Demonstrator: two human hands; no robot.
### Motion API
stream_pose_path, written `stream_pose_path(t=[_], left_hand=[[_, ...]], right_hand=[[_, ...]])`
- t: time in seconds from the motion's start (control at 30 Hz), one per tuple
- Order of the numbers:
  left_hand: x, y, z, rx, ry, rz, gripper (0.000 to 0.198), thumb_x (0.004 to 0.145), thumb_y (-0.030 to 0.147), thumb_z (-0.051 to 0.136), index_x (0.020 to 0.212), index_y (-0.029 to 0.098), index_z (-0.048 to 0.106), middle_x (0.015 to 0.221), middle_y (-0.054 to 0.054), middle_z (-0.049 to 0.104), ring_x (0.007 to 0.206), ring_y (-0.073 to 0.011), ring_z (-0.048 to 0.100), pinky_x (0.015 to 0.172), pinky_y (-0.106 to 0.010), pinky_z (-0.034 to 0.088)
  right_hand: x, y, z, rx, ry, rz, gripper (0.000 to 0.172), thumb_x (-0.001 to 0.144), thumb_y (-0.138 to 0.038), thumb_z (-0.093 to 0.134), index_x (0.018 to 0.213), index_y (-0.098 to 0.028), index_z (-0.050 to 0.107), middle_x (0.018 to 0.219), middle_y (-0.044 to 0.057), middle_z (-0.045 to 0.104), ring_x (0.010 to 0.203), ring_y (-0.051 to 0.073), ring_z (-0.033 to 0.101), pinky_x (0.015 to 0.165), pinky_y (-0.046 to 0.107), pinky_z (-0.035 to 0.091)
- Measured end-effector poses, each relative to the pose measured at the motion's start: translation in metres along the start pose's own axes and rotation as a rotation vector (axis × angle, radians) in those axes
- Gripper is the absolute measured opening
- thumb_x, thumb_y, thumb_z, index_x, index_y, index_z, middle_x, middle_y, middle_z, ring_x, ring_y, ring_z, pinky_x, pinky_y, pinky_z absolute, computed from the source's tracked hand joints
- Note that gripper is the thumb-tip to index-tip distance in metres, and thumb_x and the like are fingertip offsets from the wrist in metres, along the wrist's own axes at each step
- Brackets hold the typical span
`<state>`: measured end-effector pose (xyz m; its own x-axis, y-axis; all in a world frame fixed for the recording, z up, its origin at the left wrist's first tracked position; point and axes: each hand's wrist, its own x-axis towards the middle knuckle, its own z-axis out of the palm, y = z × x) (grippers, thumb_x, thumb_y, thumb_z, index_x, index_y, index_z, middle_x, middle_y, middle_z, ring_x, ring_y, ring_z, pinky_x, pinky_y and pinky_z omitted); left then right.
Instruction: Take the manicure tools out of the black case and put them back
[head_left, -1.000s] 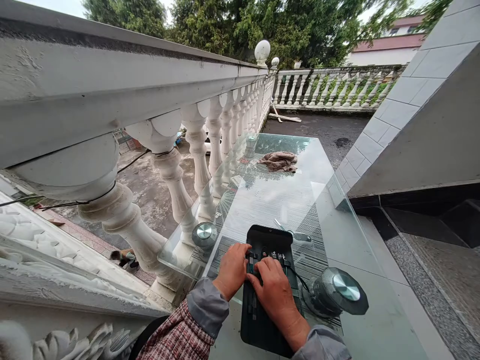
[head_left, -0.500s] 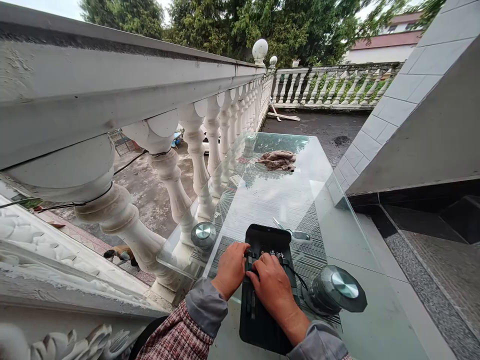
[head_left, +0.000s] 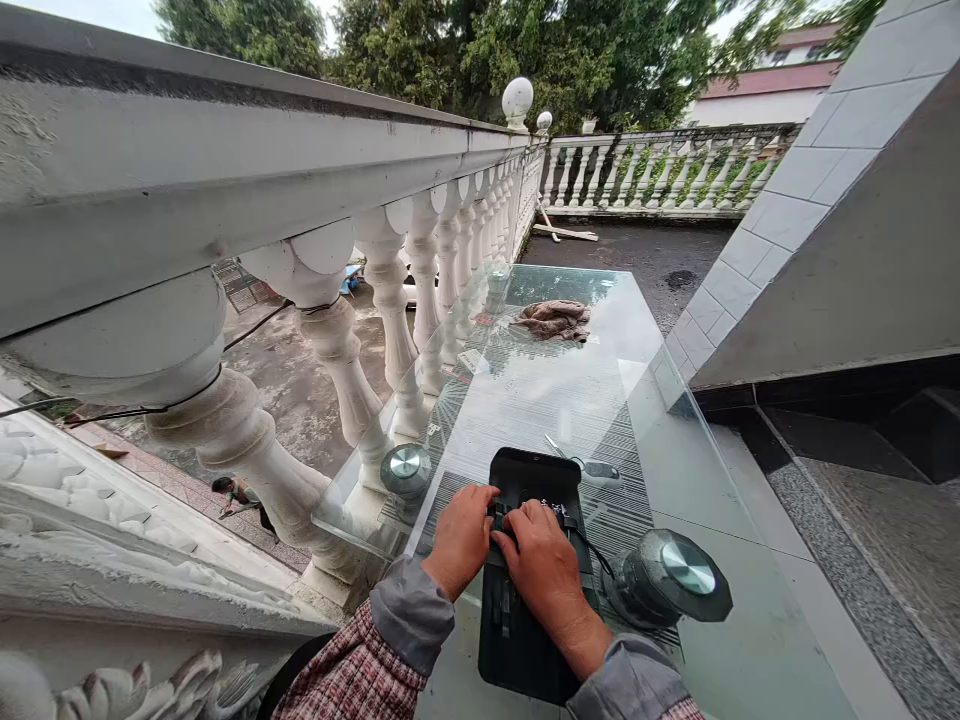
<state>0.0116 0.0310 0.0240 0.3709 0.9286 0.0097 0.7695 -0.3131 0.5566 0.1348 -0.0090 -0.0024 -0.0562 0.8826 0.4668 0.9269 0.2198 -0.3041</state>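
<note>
A black tool case (head_left: 534, 478) lies open on the glass table (head_left: 570, 390), with small metal tools held in its slots. My left hand (head_left: 459, 538) rests on the case's left edge, fingers curled onto the tools. My right hand (head_left: 546, 572) lies over the middle of the case, its fingers bent and pressing on the tools next to the left fingertips. What the fingers grip is hidden beneath them. A thin black cord (head_left: 596, 553) runs from the case to the right.
A small metal tool with a dark handle (head_left: 589, 466) lies beyond the case. Round metal table fittings (head_left: 673, 578) (head_left: 406, 468) sit right and left. A brown rag (head_left: 553, 319) lies at the far end. White balustrade (head_left: 390, 280) on the left, tiled wall (head_left: 817, 200) on the right.
Both hands stay on the case; the right fingers have closed in slightly toward the left fingertips. The view has shifted a little.
</note>
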Motion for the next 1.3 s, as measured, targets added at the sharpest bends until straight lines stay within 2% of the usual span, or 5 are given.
stream_pose_path(t=[0.13,0.33,0.5,0.93,1.3], left_hand=[[0.000,-0.001,0.002,0.026,0.008,0.022,0.035,0.079,0.005,0.049,0.110,0.020,0.052,0.104,-0.002,0.056,0.098,-0.0163,0.050,0.086,-0.025,0.039],[0.001,-0.005,0.006,0.102,-0.021,0.064,0.034,0.080,0.011,0.055,0.113,0.019,0.054,0.107,-0.004,0.053,0.102,-0.0192,0.048,0.088,-0.027,0.039],[0.001,-0.004,0.005,0.148,-0.037,0.049,0.036,0.080,0.013,0.057,0.115,0.019,0.055,0.107,-0.005,0.051,0.101,-0.0201,0.046,0.088,-0.028,0.039],[-0.003,-0.007,0.007,0.132,0.014,0.097,0.034,0.084,0.011,0.051,0.117,0.020,0.050,0.106,-0.004,0.051,0.099,-0.0182,0.046,0.088,-0.028,0.039],[-0.008,-0.003,-0.009,0.184,-0.038,0.054,0.038,0.086,0.009,0.044,0.122,0.018,0.047,0.110,-0.005,0.053,0.101,-0.0187,0.047,0.091,-0.028,0.038]], right_hand=[[0.005,0.012,-0.011,0.141,0.054,0.009,0.008,0.084,-0.025,0.051,0.078,-0.020,0.054,0.079,0.004,0.054,0.079,0.019,0.048,0.071,0.031,0.038],[0.025,0.076,-0.022,0.166,0.328,0.201,0.028,0.087,-0.036,0.040,0.100,-0.017,0.057,0.098,0.011,0.060,0.095,0.024,0.051,0.085,0.041,0.039],[0.030,0.107,-0.004,0.203,0.190,0.206,0.043,0.088,-0.041,0.033,0.110,-0.013,0.057,0.110,0.015,0.061,0.107,0.026,0.049,0.094,0.045,0.035],[0.038,0.117,0.004,0.207,0.018,0.201,0.051,0.088,-0.052,0.030,0.096,-0.018,0.066,0.109,0.012,0.064,0.109,0.025,0.050,0.097,0.044,0.034],[0.005,0.137,-0.012,-0.077,-0.112,0.080,0.031,0.086,-0.032,0.044,0.099,-0.014,0.065,0.112,0.012,0.062,0.110,0.026,0.050,0.097,0.040,0.036]])
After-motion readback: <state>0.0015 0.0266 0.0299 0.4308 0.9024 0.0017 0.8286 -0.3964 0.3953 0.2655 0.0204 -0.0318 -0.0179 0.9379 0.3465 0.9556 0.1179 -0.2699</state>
